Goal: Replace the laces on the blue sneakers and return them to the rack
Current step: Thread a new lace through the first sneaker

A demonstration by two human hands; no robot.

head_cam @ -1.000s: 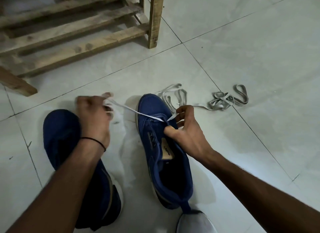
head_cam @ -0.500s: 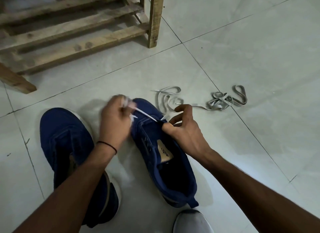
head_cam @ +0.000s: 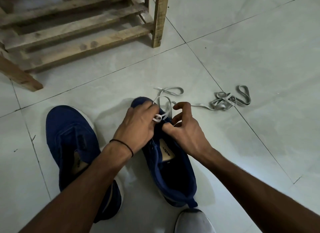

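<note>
Two blue sneakers lie on the tiled floor. The right sneaker (head_cam: 174,177) is under both hands, toe pointing away. My left hand (head_cam: 136,128) pinches a white lace (head_cam: 165,109) over the sneaker's front eyelets, where the lace forms a small loop. My right hand (head_cam: 187,128) grips the sneaker's upper edge with the thumb, its fingers curled above the lace. The left sneaker (head_cam: 72,139) sits unlaced beside my left forearm. A wooden rack (head_cam: 83,31) stands at the back left.
A tangled grey lace (head_cam: 228,101) lies on the floor to the right of the hands. A white shoe toe (head_cam: 192,222) shows at the bottom edge. Bare tiles spread to the right.
My left hand moved right from the left sneaker's side to the right sneaker's front, bringing the lace with it. The taut lace is now slack and looped.
</note>
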